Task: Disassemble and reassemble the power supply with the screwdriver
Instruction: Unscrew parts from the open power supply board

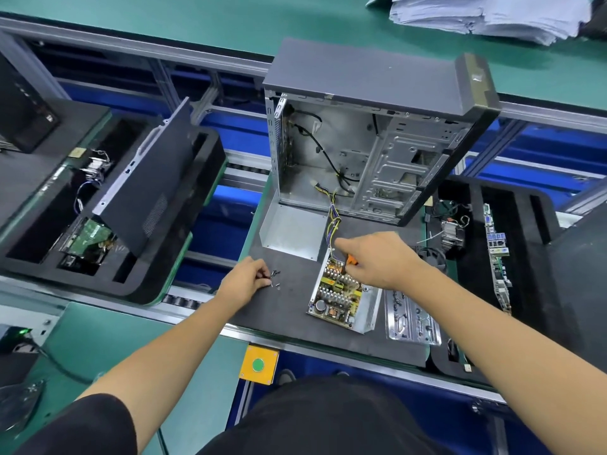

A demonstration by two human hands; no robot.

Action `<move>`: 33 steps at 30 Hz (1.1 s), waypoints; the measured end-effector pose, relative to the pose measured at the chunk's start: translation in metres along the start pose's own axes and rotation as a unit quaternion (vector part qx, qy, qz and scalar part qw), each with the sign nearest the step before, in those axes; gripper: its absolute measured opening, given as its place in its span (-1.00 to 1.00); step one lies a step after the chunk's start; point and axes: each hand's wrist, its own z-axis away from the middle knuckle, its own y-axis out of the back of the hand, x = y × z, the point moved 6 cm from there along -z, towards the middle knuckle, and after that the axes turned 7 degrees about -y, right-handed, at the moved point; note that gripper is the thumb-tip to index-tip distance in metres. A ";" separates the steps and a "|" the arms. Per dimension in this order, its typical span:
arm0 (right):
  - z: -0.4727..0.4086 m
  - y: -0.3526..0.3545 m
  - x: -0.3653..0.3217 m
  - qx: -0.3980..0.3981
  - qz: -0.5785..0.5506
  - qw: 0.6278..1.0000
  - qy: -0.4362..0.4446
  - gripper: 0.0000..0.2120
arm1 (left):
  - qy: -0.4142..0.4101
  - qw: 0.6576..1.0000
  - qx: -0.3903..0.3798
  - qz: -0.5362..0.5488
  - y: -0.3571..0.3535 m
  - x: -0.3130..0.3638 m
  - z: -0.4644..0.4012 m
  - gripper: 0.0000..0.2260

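Head view, one station on an assembly line.

Power supply (340, 295): lid off, circuit board exposed, lying on the dark worktop (279, 310) in front of the person. Its wire bundle (333, 221) runs up into the computer case.

Power supply cover (292, 229): bent grey sheet metal, resting on the worktop just beyond and left of the supply, against the case's foot.

Computer case (371, 139): standing upright at the far edge of the worktop, side panel off, interior mostly bare.

Screwdriver (352, 259): only an orange part shows, under the right hand, over the far end of the board.

Right hand (377, 261): fingers curled around the screwdriver, index finger extended toward the wires.

Left hand (246, 280): fingers pinched together at a small heap of screws (275, 278) lying on the worktop left of the supply; whether one is held cannot be told.

I/O shield plate (412, 320): silver, flat on the worktop just right of the supply.

Push button (258, 365): green, on a yellow box at the near edge.
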 end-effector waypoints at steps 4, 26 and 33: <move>-0.001 -0.004 0.000 -0.008 -0.004 1.000 -0.002 -0.84 | 0.021 0.999 -0.022 -0.009 0.000 -0.003 -0.007 -0.86; -0.008 0.003 -0.003 0.004 -0.054 0.999 -0.006 -0.88 | 0.012 0.922 0.046 0.385 -0.023 0.011 0.015 -0.97; -0.013 0.026 -0.013 0.054 -0.135 0.989 -0.022 -0.89 | 0.010 0.887 0.054 0.458 -0.029 0.036 0.019 -0.91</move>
